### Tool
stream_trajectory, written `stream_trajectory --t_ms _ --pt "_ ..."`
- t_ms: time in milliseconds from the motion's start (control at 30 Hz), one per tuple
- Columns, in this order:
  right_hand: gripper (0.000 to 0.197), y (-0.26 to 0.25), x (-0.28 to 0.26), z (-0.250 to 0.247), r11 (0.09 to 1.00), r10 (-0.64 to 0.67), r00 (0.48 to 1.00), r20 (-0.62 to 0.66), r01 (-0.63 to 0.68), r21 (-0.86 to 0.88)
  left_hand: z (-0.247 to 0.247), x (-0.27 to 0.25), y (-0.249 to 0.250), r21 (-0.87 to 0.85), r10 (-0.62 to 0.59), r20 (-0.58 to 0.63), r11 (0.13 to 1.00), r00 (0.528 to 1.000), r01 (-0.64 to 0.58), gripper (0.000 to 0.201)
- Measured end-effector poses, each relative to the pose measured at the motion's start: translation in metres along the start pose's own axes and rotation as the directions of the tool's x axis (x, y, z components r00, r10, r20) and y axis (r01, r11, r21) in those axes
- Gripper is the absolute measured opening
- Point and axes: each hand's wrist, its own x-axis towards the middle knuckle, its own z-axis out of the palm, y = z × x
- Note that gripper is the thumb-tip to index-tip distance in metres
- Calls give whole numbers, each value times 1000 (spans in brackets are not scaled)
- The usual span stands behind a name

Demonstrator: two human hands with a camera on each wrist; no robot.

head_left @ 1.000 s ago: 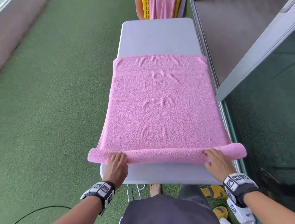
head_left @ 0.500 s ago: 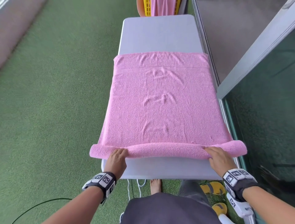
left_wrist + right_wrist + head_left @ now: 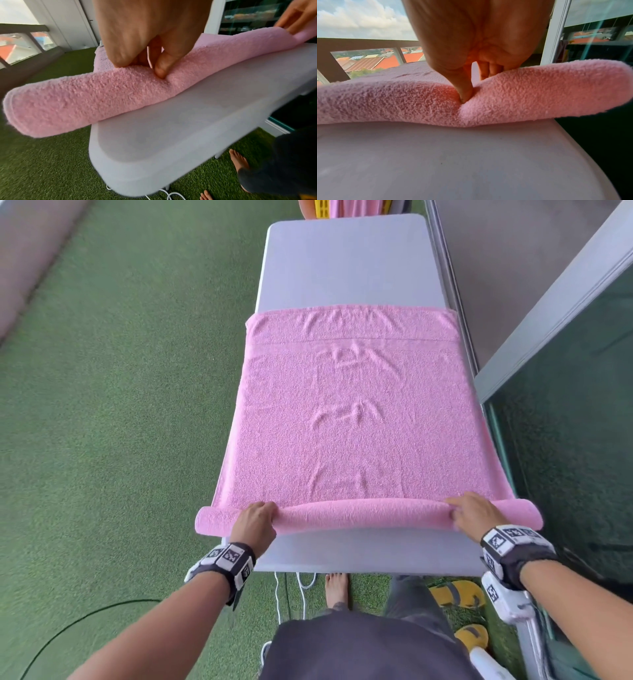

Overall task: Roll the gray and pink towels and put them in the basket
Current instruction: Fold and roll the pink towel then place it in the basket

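A pink towel [image 3: 352, 419] lies spread over the white table [image 3: 346, 258], its near edge rolled into a thin tube [image 3: 363, 513] that overhangs both sides. My left hand [image 3: 257, 517] grips the roll near its left end; in the left wrist view the thumb [image 3: 163, 67] digs into the tube [image 3: 85, 97] with the fingers curled over the top. My right hand [image 3: 472, 510] grips the roll near its right end, thumb [image 3: 464, 92] pressed into the cloth [image 3: 539, 92]. The yellow basket [image 3: 323, 204] with pink cloth in it shows past the table's far end. No gray towel is in view.
Green artificial turf [image 3: 120, 405] lies to the left. A glass sliding door and its metal frame [image 3: 548, 313] run close along the table's right side. White cables [image 3: 298, 587], my bare foot [image 3: 337, 590] and yellow slippers [image 3: 459, 594] sit under the near edge.
Both hands have turned the roll away from me, so it sits farther up the table and more bare table shows in front of it. The flat part of the towel is shorter.
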Motion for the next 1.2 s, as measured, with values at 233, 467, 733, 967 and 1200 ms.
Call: stream_trajectory --t_ms 233,467,733,967,1200 --pt "28 -15 -6 5 992 -61 983 -175 39 -124 -2 10 12 85 18 -125 996 992 -7 27" --pt "52 -8 -29 29 981 -150 952 -268 111 -157 24 -23 5 32 64 -192 998 979 -59 42" --pt "44 -2 -17 22 973 -224 917 -331 188 -135 20 -16 -9 140 158 -138 980 978 -139 52" --pt "46 5 -40 35 964 -232 920 -315 174 -200 18 -39 0 175 153 -113 976 982 -132 49" --pt "37 5 -33 31 965 -128 970 -209 73 -251 5 -23 -9 69 108 -23 992 994 -106 38"
